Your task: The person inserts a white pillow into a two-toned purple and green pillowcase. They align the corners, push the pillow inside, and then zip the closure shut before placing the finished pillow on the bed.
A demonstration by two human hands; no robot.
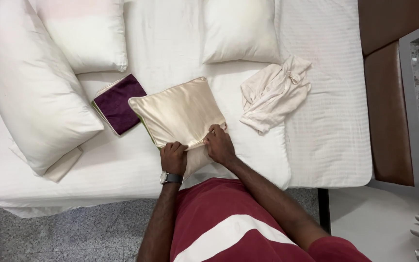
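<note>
At the bed [122, 170] edge, a satin cushion [178, 111] is pinched at its near open end by the left hand [173, 157] and right hand [219, 144], each grip closed on cover fabric, apparently to hold the opening steady. Beside it lies a purple cover [120, 103].

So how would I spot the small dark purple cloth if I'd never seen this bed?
Start at the white bed, then find the shiny cream satin cushion that both hands grip at its near edge. The folded dark purple cloth lies flat just left of it, below a big white pillow. It is the only dark thing on the bedding.
</note>
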